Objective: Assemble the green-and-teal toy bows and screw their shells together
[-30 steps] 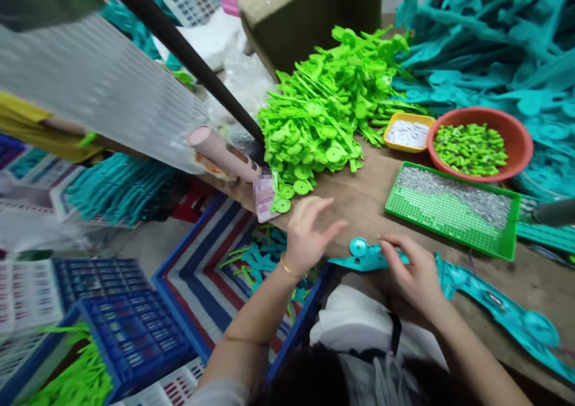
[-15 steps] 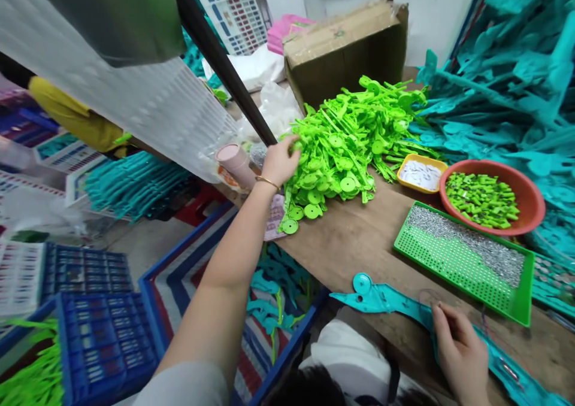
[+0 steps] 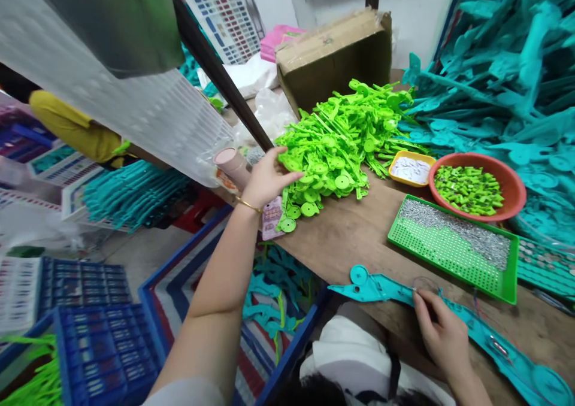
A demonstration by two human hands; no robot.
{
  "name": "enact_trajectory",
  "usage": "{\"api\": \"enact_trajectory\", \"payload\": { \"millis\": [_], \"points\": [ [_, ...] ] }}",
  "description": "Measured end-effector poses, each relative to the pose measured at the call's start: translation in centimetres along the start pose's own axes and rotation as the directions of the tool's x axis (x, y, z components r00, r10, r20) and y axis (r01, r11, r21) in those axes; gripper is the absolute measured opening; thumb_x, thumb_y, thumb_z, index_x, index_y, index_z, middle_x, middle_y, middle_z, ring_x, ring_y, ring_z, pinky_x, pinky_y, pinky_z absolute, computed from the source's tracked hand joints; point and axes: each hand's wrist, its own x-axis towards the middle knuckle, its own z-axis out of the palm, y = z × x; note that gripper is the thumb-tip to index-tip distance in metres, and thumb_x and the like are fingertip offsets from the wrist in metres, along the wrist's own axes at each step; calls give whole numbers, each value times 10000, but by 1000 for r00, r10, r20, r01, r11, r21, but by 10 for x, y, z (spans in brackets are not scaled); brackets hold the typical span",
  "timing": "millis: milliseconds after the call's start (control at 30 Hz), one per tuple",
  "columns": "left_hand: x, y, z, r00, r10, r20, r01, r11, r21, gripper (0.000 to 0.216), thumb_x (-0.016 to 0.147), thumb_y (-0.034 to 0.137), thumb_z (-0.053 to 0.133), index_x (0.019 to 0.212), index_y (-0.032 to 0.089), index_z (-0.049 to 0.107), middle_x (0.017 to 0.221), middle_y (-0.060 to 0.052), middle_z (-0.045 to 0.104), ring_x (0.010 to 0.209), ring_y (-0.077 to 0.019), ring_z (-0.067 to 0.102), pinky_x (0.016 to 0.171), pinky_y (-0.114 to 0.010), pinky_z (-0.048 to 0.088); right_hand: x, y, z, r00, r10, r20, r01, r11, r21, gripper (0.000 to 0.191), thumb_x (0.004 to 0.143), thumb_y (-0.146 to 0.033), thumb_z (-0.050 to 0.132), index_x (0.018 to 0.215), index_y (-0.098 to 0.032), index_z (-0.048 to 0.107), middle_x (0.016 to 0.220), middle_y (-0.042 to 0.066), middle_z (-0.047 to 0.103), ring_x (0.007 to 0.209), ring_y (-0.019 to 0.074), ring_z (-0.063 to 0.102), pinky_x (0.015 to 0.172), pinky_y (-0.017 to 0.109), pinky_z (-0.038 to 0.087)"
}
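Left grip (image 3: 266, 181): wide, nothing visible between thumb and fingers, hovering at the near edge of a heap of green parts (image 3: 336, 142), apparently being kept there for easy reach. Right grip (image 3: 444, 334): narrow, seemingly pinching a teal strip (image 3: 389, 290) to steady it (the exact contact is too small to tell), the strip extending to both sides. Beyond the right grip, a green tray (image 3: 431, 244), red bowl (image 3: 514, 201) and yellow dish (image 3: 406, 182) are holding small pieces, presumably separated against mixing.
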Motion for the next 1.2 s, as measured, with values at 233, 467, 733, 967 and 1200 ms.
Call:
{"api": "enact_trajectory", "payload": {
  "millis": [233, 467, 733, 967, 1200],
  "points": [
    [-48, 31, 21, 954, 271, 129, -300, 861, 411, 399, 749, 595, 722, 753, 211, 614, 714, -61, 596, 799, -254, 639, 772, -365, 493, -3, -4, -5, 994, -110, -14, 106, 979, -177, 189, 935, -345, 543, 936, -225, 689, 874, 44, 765, 751, 200, 736, 675, 297, 575],
    [-157, 58, 96, 697, 613, 372, -661, 750, 3, 193, 895, 362, 562, 736, 255, 588, 987, -30, 684, 995, -212, 644, 936, -450, 492, -5, 8, -15, 993, -115, 7, 109, 918, -382, 217, 954, -311, 523, 991, -172, 685, 969, 68, 777, 811, 182, 741, 686, 259, 527],
    [-211, 69, 142, 589, 524, 614, -501, 834, -231, 401, 856, 539, 608, 1007, 171, 564, 1187, -174, 653, 1183, -293, 596, 1136, -554, 364, -12, 32, -36, 998, -17, -54, -12, 862, -507, 244, 944, -322, 523, 1025, -172, 697, 972, 75, 776, 789, 175, 722, 634, 249, 455],
    [-218, 72, 135, 665, 434, 607, -371, 898, -235, 434, 887, 320, 569, 1281, 169, 471, 1308, -139, 629, 1241, -249, 576, 1218, -555, 216, -7, 42, -45, 992, 114, -50, -123, 840, -528, 292, 936, -351, 505, 1035, -165, 707, 972, 111, 769, 798, 209, 713, 634, 277, 458],
    [-218, 96, 150, 702, 334, 630, -255, 943, -215, 313, 842, 277, 583, 1147, 210, 562, 1196, -61, 686, 1158, -217, 613, 1230, -511, 186, -6, 43, -46, 991, 120, -53, -131, 855, -502, 289, 938, -367, 497, 1040, -176, 689, 1002, 112, 764, 849, 217, 716, 683, 294, 482]
  ]
}}
